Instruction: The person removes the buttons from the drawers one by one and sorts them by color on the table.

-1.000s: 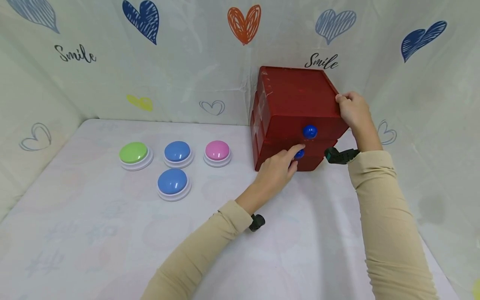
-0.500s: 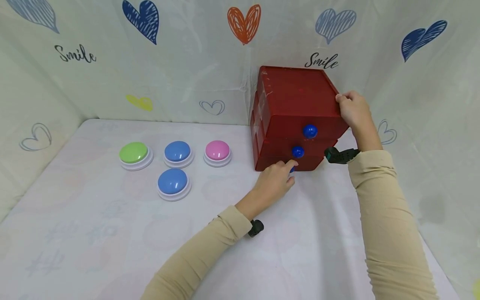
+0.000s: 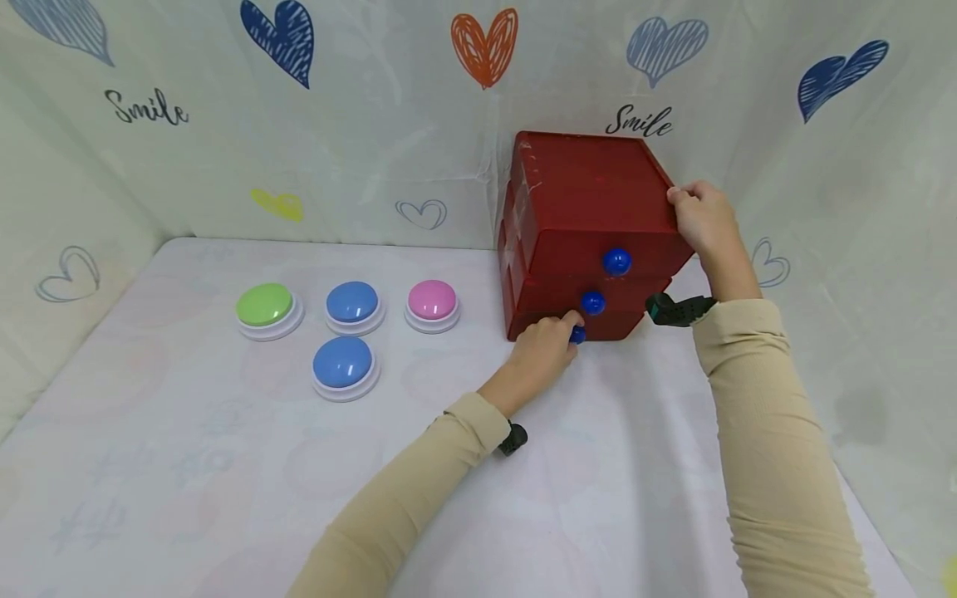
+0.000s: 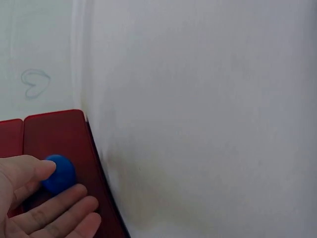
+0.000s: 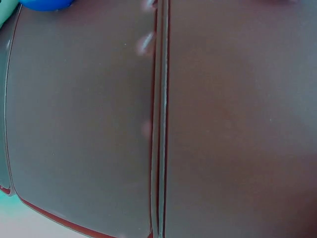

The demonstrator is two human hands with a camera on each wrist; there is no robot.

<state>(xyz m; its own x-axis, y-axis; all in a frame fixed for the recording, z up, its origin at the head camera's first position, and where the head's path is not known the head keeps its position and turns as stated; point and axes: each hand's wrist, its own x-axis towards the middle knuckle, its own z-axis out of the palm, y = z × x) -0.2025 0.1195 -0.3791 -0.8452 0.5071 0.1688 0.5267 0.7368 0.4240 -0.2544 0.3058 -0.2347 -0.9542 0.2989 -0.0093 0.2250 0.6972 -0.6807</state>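
Note:
A red drawer cabinet point(image 3: 598, 187) stands at the back right, with blue round knobs one above another on its front. My left hand point(image 3: 542, 353) is at the lowest knob point(image 3: 577, 334). In the left wrist view, the thumb of that hand point(image 4: 29, 218) presses on the blue knob point(image 4: 60, 173) and its fingers curl beneath it. The top knob point(image 3: 617, 262) and middle knob point(image 3: 593, 303) are untouched. My right hand point(image 3: 706, 218) grips the cabinet's upper right edge, thumb on top. Only the cabinet's red panels point(image 5: 84, 124) and part of a blue knob point(image 5: 47, 4) show clearly in the right wrist view.
Left of the cabinet sit several push buttons on white bases: a green one point(image 3: 265, 305), a blue one point(image 3: 353, 301), a pink one point(image 3: 433, 300) and a nearer blue one point(image 3: 342, 362). A white cloth covers the table point(image 3: 224, 482). A heart-printed curtain point(image 3: 374, 124) hangs behind.
My left hand has moved down from the middle knob to the lowest one, and its fingers have closed in on it. The right hand stays on the cabinet's edge.

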